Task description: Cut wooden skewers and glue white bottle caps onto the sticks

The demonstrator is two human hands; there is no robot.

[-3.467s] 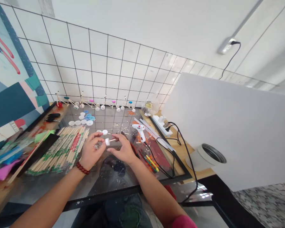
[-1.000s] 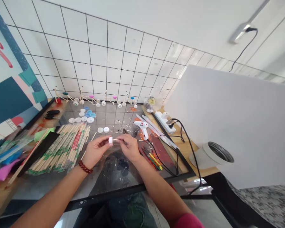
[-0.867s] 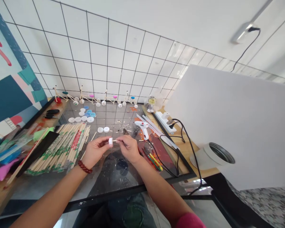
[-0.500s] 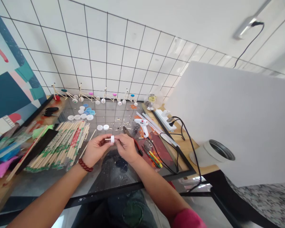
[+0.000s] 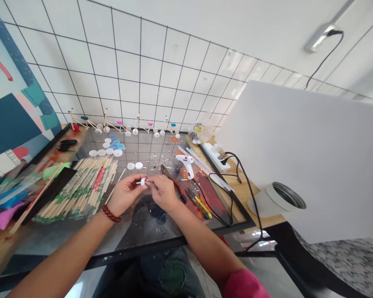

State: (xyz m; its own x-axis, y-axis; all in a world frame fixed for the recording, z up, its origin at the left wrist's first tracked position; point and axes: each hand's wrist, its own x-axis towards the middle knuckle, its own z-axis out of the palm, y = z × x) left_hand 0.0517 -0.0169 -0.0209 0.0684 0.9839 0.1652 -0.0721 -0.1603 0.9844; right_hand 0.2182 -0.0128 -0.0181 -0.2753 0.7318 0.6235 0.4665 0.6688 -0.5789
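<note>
Between our left hand (image 5: 127, 188) and right hand (image 5: 163, 192), we held a narrow pinch on a small white cap (image 5: 142, 181) fitted to a short wooden stick (image 5: 138, 182). Pliers (image 5: 167, 172) lay just past the right hand, glue gun (image 5: 187, 164) farther out.

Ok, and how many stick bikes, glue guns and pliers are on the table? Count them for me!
Stick-and-cap bicycle models: 4
Hot glue gun: 1
Red-handled pliers: 1
Total: 6
</note>
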